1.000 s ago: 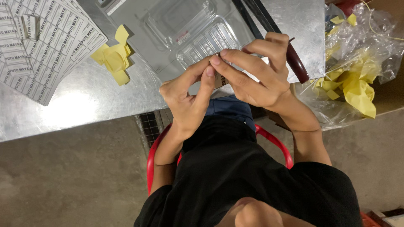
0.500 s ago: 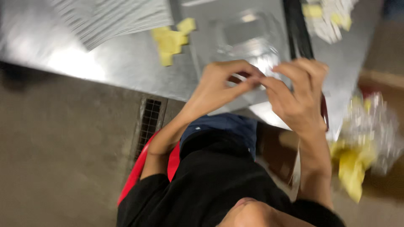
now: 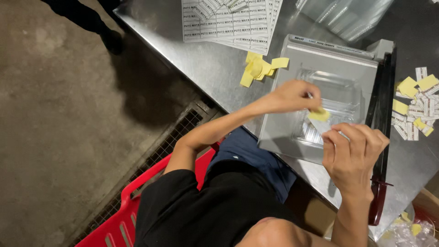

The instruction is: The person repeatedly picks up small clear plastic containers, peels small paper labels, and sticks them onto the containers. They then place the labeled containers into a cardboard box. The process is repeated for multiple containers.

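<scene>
My left hand [image 3: 292,96] pinches a small yellow backing strip [image 3: 318,115] over a clear plastic container [image 3: 336,91]. The container lies on the grey bed of a paper cutter [image 3: 283,132]. My right hand [image 3: 354,151] is a little lower and to the right, fingers curled, pinching what looks like a small white sticker [image 3: 327,127] at its fingertips. A small gap separates the two hands. I sit on a red chair [image 3: 137,201] at the metal table [image 3: 215,68].
Sheets of printed labels [image 3: 228,18] lie at the table's far side, with a heap of yellow scraps [image 3: 258,68] beside them. Cut labels and yellow pieces [image 3: 416,105] lie right of the cutter's black arm [image 3: 379,137]. A floor grate [image 3: 183,132] and someone's dark shoe [image 3: 109,39] are on the left.
My hands were pressed together above the container; now they have drawn apart, with the yellow strip in the left. The view has swung left, showing more floor.
</scene>
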